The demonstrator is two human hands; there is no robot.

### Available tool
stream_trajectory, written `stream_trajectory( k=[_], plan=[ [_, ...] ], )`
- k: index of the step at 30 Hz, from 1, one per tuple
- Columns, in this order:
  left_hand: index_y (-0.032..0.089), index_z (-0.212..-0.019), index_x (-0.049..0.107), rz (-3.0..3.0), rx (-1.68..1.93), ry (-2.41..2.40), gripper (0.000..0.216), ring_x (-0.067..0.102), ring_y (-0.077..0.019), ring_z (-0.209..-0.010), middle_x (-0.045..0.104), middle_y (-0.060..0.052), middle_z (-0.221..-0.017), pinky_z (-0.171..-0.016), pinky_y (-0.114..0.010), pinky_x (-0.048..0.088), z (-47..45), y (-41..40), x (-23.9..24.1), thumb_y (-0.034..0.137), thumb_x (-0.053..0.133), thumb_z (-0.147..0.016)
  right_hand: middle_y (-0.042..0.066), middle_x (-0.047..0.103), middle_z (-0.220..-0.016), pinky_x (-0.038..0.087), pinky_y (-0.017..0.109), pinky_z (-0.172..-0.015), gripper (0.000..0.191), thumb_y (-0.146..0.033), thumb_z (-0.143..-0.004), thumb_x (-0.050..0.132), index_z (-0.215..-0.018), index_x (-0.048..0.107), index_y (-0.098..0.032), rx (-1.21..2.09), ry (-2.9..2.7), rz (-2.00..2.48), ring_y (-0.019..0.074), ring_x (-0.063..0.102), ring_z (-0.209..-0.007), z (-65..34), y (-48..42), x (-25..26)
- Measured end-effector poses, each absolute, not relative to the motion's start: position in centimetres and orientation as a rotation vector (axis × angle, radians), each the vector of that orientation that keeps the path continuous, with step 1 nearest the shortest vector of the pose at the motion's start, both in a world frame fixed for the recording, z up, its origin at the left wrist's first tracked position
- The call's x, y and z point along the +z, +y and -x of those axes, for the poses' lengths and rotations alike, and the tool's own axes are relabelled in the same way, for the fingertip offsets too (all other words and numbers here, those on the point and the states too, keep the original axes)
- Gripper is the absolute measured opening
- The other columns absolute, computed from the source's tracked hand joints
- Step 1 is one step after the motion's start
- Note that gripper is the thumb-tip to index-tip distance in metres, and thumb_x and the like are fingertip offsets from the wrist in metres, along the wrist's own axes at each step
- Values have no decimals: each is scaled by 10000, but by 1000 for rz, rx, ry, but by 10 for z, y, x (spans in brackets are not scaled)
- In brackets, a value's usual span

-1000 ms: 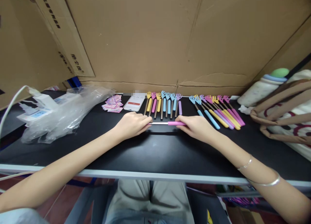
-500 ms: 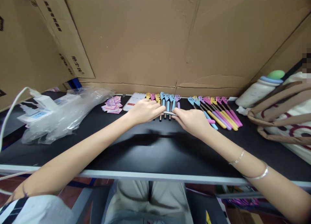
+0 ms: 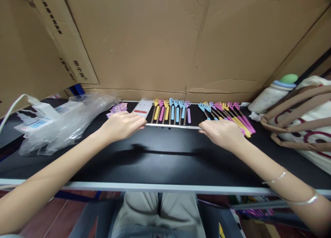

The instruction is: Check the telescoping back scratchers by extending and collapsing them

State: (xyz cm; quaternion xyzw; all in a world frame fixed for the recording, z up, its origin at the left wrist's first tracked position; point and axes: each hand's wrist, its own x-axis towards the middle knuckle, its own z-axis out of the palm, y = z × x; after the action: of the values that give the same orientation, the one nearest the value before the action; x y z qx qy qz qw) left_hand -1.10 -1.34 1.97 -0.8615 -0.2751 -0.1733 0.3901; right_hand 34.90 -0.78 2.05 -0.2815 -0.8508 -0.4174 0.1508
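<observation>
Between my hands stretches the thin silver telescopic rod of a back scratcher (image 3: 172,126), level above the black table. My left hand (image 3: 123,125) is closed round its left end, my right hand (image 3: 221,133) round its right end. Both ends of it are hidden in my fingers; a pink tip shows beside my right hand. Behind the rod lies a row of small back scratchers (image 3: 172,113) with claw heads in yellow, pink, blue and purple. More back scratchers (image 3: 241,119) lie fanned out beyond my right hand, partly covered by it.
A phone (image 3: 142,109) and pink paper packets (image 3: 119,107) lie behind my left hand. Further left are clear plastic bags (image 3: 64,124) and a white power strip with chargers (image 3: 45,110). A bottle (image 3: 270,95) and cloth bag (image 3: 305,127) stand right. Cardboard (image 3: 144,41) walls the back.
My hands have moved apart, the left to the left and the right to the right. The silver rod between them has been drawn out much longer.
</observation>
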Motion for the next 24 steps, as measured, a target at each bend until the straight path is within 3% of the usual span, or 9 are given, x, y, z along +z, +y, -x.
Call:
stream_trajectory(
  k=[9,16,24],
  plan=[
    [218,-812,591,2300,-331,-893,364,613,-154,-692,676,-6,-754,-617,-265,389,41,-13,20,315,300,-1006,31,618,-650,266,291,-584,406,-355,-1002,316,-729,579,-208,-1060,-2560,1134,147,524,-594,-386,-3,24],
    [205,-869,586,2110,-116,-1088,297,598,-172,-729,668,-18,-779,-700,-281,409,115,-23,10,260,326,-1000,101,604,-671,301,316,-627,219,-215,-889,422,-698,529,-219,-1046,-2508,1468,193,512,-659,-489,1,19],
    [228,-870,597,2130,-140,-1159,303,606,-180,-782,683,-6,-787,-763,-316,400,122,-25,7,267,323,-993,131,616,-778,336,322,-630,112,-260,-860,462,-762,510,-233,-880,-2446,1680,221,554,-727,-522,-2,13]
  ],
)
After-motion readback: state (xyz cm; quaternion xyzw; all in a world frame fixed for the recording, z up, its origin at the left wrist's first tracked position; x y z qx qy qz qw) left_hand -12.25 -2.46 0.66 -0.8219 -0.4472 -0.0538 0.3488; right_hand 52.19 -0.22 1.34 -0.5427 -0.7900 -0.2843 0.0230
